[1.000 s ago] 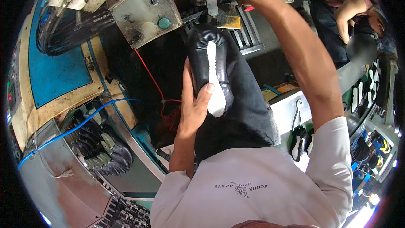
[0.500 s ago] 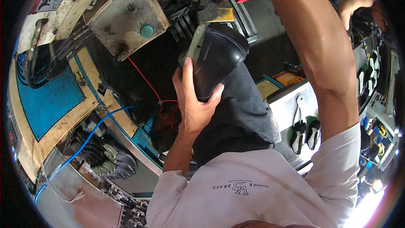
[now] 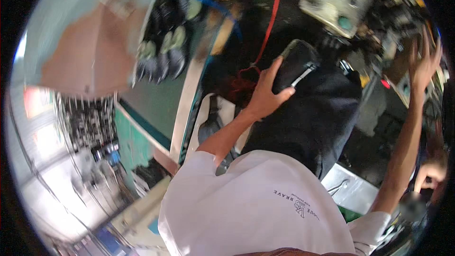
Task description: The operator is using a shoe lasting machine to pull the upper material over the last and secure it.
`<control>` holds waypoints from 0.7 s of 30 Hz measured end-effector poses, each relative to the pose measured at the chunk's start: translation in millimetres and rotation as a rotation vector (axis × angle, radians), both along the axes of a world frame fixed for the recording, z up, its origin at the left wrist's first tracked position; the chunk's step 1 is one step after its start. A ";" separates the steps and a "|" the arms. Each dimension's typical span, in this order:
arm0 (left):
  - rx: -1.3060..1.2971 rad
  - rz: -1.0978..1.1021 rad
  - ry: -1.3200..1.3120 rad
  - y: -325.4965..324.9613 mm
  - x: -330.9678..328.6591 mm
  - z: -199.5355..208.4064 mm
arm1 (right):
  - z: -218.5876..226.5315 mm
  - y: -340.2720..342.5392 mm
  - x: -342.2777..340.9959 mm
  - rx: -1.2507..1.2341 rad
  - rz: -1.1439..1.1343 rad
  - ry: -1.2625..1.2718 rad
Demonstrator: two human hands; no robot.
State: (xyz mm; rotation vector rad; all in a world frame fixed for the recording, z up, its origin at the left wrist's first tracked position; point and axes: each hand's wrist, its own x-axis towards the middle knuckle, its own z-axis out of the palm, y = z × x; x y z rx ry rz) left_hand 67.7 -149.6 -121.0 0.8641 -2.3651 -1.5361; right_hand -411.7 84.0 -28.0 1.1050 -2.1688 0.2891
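Observation:
My left hand [image 3: 270, 94] is closed around a black shoe [image 3: 295, 66] with a grey-green edge, holding it above my dark trousers. The thumb presses one side and the fingers lie along the other. A pale streak crosses the shoe's dark surface. Away at the far right, my right hand [image 3: 425, 64] is stretched out with its fingers spread and nothing in it. Machine parts lie around it, smeared by motion, and I cannot tell whether the hand touches any of them.
A stained metal box with a green button [image 3: 344, 22] stands at the top right. A red cord [image 3: 271, 26] hangs beyond the shoe. On the left, several dark shoes [image 3: 163, 59] sit on a rack. A metal tray [image 3: 353, 189] is by my right side, and another person's hand [image 3: 430, 175] shows at the right rim.
The view has swung left, so the machine now appears at the right. My right hand, out of view before, now shows with spread fingers. My left hand still holds the shoe.

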 end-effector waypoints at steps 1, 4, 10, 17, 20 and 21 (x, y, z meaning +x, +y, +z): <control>-0.082 0.100 -0.047 -13.1 33.8 -18.8 | -35.0 -4.6 43.0 -0.110 0.049 0.035; -0.111 0.374 -0.023 -61.2 145.3 -55.4 | -164.9 18.3 146.3 -0.127 0.092 -0.684; -0.335 0.854 -0.503 -152.0 378.7 -52.6 | -199.7 -5.9 322.9 0.088 0.174 -0.860; -0.704 0.678 -1.376 -183.1 546.0 -104.0 | -173.3 6.0 318.4 0.212 0.145 -1.023; -0.682 0.667 -1.228 -208.4 574.6 -111.4 | -166.6 31.2 314.1 0.191 0.046 -1.094; -0.716 0.646 -1.208 -218.4 583.7 -109.9 | -163.2 37.6 315.7 0.207 -0.008 -1.119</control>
